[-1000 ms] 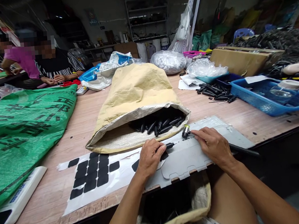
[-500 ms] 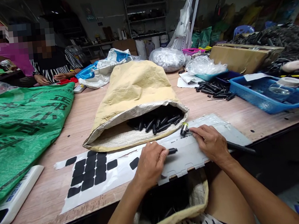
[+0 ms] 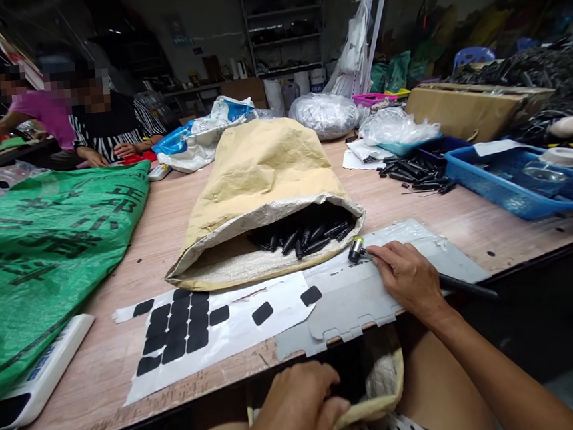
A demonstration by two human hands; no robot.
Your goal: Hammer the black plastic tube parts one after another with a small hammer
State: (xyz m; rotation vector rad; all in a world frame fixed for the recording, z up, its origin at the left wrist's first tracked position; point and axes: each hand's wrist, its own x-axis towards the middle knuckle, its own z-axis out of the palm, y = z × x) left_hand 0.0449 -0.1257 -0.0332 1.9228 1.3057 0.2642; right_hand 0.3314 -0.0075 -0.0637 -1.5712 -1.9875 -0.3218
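My right hand (image 3: 412,277) is closed around a small hammer (image 3: 468,286), just above the grey board (image 3: 349,300). The hammer's head, with a black face and a yellowish one, sticks out past my fingertips near the sack's mouth. My left hand (image 3: 305,397) is low, over the mouth of an open sack (image 3: 395,393) at my lap. Its thumb and forefinger stand apart with no piece visible between them; the other fingers are partly hidden. On the table a tan sack (image 3: 266,163) lies with its mouth toward me, showing several black tube-like pieces (image 3: 308,236).
A white sheet with black rounded squares (image 3: 174,332) lies left of the board. A green sack (image 3: 68,241) and a white device (image 3: 44,370) sit at left. Loose black parts (image 3: 418,173) and a blue basket (image 3: 515,188) are at right. A person (image 3: 108,127) sits across the table.
My left hand has gone from the board down to the lap sack, and the black piece it held is no longer visible. My right hand keeps the hammer in nearly the same place.
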